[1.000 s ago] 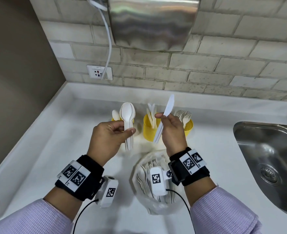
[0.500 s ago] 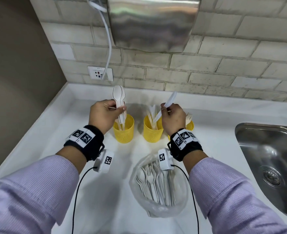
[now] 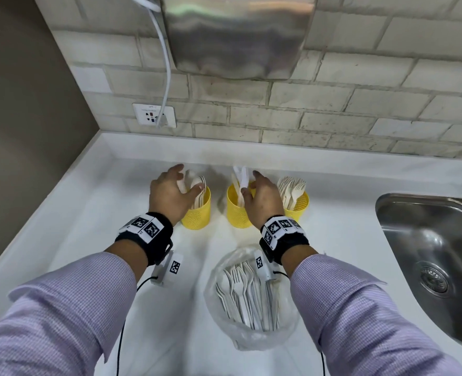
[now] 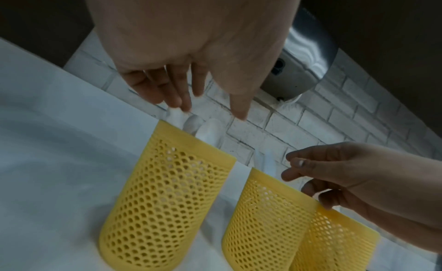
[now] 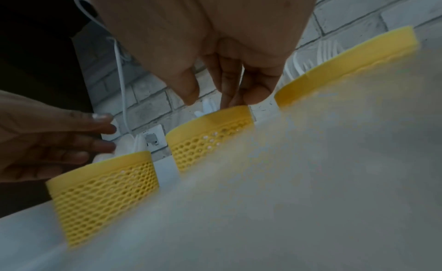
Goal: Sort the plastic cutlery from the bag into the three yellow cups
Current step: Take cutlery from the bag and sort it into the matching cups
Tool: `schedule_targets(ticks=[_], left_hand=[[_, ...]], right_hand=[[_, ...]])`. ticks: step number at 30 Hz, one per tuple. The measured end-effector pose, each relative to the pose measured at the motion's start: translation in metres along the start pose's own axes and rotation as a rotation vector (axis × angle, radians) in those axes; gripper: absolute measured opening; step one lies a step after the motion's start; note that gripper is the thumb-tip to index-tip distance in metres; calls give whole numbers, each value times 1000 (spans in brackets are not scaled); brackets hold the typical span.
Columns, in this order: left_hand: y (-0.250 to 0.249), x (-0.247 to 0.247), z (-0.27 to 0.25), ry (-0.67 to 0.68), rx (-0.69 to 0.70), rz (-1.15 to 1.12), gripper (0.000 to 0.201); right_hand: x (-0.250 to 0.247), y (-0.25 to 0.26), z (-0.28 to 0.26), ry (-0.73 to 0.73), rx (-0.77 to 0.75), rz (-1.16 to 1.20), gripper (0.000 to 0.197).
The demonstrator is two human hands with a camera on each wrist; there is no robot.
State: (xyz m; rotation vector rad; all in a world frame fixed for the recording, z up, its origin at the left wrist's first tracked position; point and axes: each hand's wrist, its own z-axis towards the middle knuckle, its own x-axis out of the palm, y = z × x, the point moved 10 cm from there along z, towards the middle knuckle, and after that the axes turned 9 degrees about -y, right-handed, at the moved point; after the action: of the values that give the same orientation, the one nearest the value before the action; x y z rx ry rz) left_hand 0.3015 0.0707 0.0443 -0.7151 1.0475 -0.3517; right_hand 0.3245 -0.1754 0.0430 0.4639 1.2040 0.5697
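Overhead, both spread hands [image 3: 170,194] hover above honeycomb-mesh yellow cups [image 3: 197,213].

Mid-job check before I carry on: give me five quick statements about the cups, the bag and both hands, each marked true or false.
1. The bag is empty. False: white cutlery still lies in it.
2. The right cup holds forks. True.
3. The left hand is down in the bag. False: it is over the left cup, fingers spread above the spoons.
4. The right hand is at the middle cup, which holds knives. True.
5. The three cups stand in the sink. False: they stand in a row on the white counter, left of the sink.
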Motion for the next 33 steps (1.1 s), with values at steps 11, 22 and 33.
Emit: schedule_targets(ticks=[11, 22, 33], left_hand=[[-10, -3, -49, 61, 192, 49, 23], [-8, 1, -44, 31, 255, 37, 15], [-11, 9, -40, 53, 235, -25, 15]], right_hand=[[-3, 8, -46, -93, -156, -55, 23], [0, 7, -42, -128, -144, -25, 17], [1, 9, -39, -126, -118, -11, 15]])
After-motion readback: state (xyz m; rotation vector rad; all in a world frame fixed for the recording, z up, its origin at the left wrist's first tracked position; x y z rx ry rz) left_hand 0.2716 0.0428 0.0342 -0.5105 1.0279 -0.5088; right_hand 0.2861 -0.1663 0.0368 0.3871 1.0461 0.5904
